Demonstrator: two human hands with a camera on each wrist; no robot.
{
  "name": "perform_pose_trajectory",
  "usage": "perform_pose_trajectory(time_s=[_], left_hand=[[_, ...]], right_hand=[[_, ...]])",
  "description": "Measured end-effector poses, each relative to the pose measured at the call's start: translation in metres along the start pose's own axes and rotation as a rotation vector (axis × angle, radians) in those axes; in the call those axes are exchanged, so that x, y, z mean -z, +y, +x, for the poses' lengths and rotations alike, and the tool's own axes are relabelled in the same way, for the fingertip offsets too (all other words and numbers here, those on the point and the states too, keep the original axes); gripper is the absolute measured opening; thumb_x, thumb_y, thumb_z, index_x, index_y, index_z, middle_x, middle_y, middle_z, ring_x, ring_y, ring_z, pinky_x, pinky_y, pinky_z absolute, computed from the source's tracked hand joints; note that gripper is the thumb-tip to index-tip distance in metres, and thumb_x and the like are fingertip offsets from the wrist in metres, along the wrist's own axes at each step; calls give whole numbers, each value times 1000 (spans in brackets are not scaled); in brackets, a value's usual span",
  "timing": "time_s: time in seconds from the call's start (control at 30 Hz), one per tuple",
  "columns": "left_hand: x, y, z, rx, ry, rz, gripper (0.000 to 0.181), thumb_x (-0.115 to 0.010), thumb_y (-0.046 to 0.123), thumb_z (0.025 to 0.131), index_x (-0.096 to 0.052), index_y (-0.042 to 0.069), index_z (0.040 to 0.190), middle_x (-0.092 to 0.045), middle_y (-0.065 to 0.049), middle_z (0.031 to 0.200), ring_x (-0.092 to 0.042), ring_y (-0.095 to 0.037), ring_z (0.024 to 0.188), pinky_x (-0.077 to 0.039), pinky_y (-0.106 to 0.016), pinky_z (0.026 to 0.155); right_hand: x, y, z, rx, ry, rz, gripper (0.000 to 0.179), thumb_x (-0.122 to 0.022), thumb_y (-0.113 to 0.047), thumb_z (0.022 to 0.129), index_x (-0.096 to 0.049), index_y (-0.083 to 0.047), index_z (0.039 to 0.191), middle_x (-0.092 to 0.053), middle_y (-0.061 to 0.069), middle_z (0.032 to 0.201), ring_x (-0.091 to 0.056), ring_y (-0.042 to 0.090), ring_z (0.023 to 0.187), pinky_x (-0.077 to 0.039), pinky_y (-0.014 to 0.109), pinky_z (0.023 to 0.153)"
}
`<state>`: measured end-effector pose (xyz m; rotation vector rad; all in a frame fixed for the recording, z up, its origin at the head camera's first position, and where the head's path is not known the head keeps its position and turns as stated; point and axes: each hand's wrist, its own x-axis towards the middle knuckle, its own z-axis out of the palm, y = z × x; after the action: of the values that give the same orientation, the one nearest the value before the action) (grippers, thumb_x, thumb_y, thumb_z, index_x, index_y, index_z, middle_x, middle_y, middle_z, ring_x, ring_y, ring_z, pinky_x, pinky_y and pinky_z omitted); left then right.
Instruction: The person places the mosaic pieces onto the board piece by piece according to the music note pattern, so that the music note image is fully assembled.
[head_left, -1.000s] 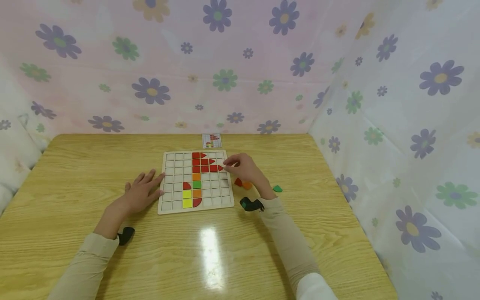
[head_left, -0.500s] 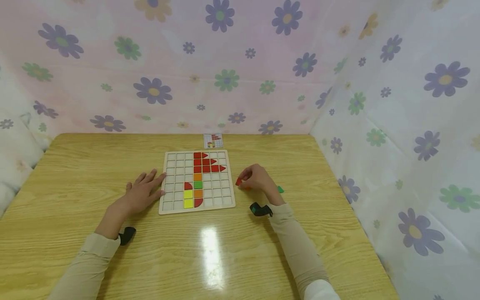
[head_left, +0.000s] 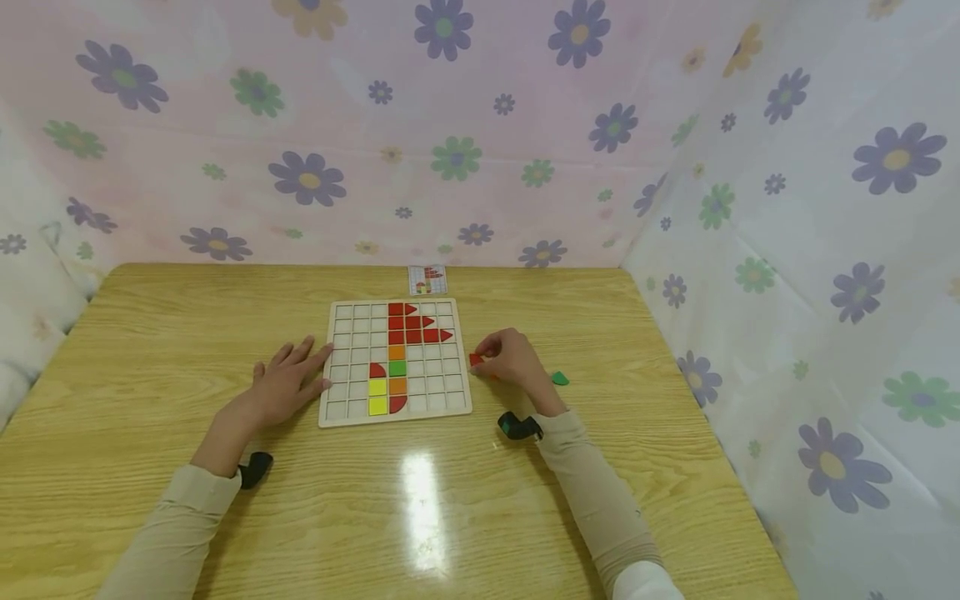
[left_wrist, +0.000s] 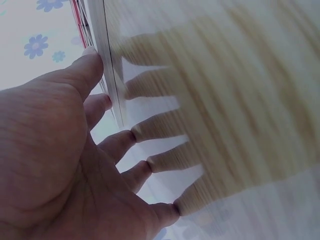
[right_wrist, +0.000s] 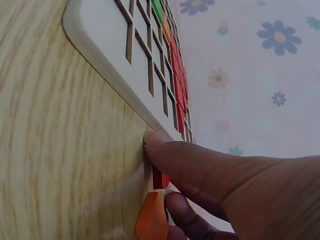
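Note:
A wooden grid board (head_left: 435, 385) lies on the table, with red, orange, green and yellow flat pieces set in some of its cells. My left hand (head_left: 279, 392) has its fingers spread, and the fingertips touch the table and the board's left edge. At the board's right edge, my right hand (head_left: 513, 360) pinches a small red piece (head_left: 476, 359) between thumb and forefinger. The thumb hides part of that red piece (right_wrist: 160, 179) in the right wrist view. An orange piece (right_wrist: 152, 219) lies on the table just beside it, under the right hand.
A green rounded piece (head_left: 560, 378) lies on the table to the right of my right hand. Behind the board is a small picture card (head_left: 427, 280) with a coloured pattern on a grid. A flowered cloth (head_left: 495, 183) stands along the table's far edge.
My right hand has left the red pointed piece in the board's third row, moved right and toward me, and taken hold of a loose red piece. The left hand stays in place.

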<state>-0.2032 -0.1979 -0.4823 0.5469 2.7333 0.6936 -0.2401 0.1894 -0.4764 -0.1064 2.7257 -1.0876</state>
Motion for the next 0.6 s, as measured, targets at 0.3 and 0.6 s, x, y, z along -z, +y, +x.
perform_pose_trajectory(time_s=[0.3,0.6], left_hand=[[0,1,0,-2,7,-2,66,-51,39,107,-30,7,161,-14,-32,165,-8,-62,147,-8,-87,102],[-1,1,0,-3,16,4,66,-53,37,107,-31,7,160,-15,-32,164,-10,-62,146,-10,-87,102]], right_hand=[[-5,-2,-1,11,32,-42,18,-87,-15,81,-78,-6,94,-74,5,93,-65,21,86,-54,36,79],[-10,-4,-1,36,39,8,14,-83,-8,83,-75,-6,95,-71,6,88,-64,19,78,-52,30,71]])
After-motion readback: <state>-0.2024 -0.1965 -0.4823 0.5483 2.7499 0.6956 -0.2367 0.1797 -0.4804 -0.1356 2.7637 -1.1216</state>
